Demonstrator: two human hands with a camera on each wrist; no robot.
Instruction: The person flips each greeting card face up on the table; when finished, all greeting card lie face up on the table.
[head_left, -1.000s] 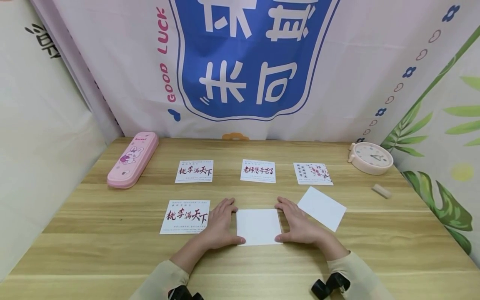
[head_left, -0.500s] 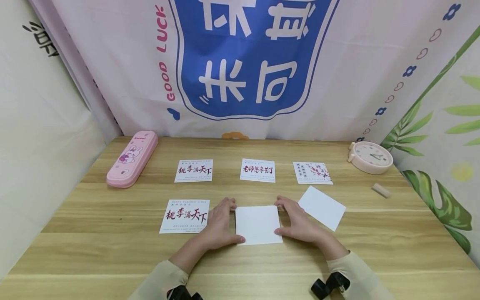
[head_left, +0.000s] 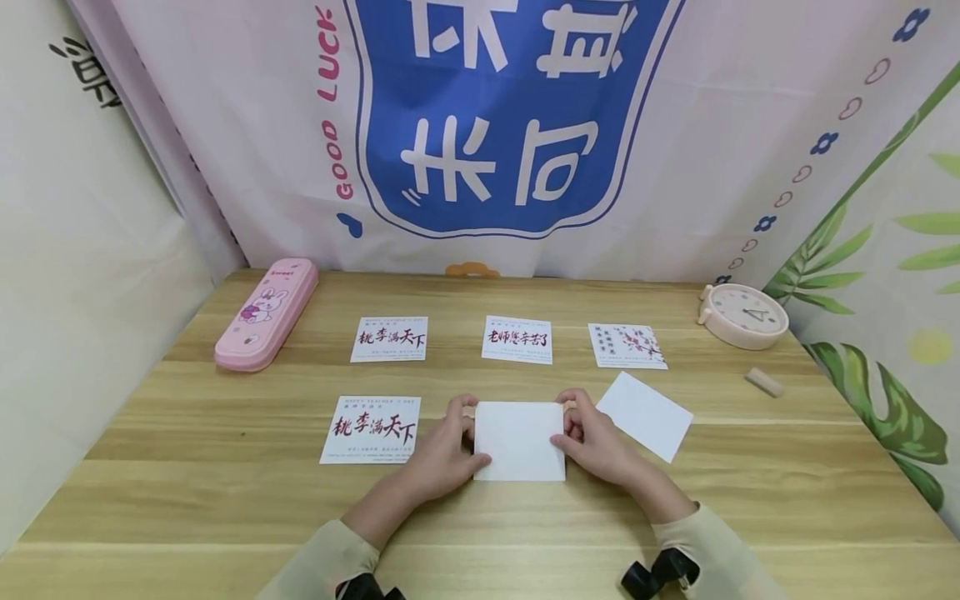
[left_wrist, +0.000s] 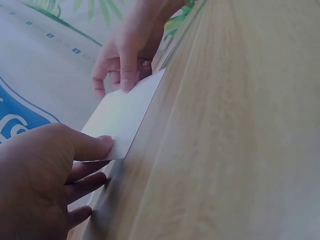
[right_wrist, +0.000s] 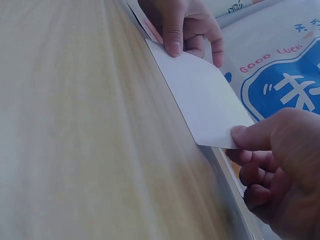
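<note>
A blank white card [head_left: 519, 442] is held between both hands near the middle of the table. My left hand [head_left: 442, 448] pinches its left edge, thumb on top and fingers beneath. On the opposite edge my right hand [head_left: 597, 440] pinches it the same way. In the left wrist view the card [left_wrist: 122, 117] is raised off the wood, and in the right wrist view its face [right_wrist: 195, 95] shows no print. Left of my left hand lies a card with red Chinese lettering [head_left: 371, 429]. Another blank white card [head_left: 647, 416] lies askew beside my right hand.
Three smaller printed cards form a back row: left [head_left: 389, 339], middle [head_left: 517, 340] and right [head_left: 627, 346]. A pink pencil case [head_left: 267, 315] is at the back left. At the back right stand a round clock [head_left: 743, 317] and a small beige block [head_left: 764, 382].
The fingers of both hands have curled under the blank card's edges. The card has come up off the table, its far edge rising first.
</note>
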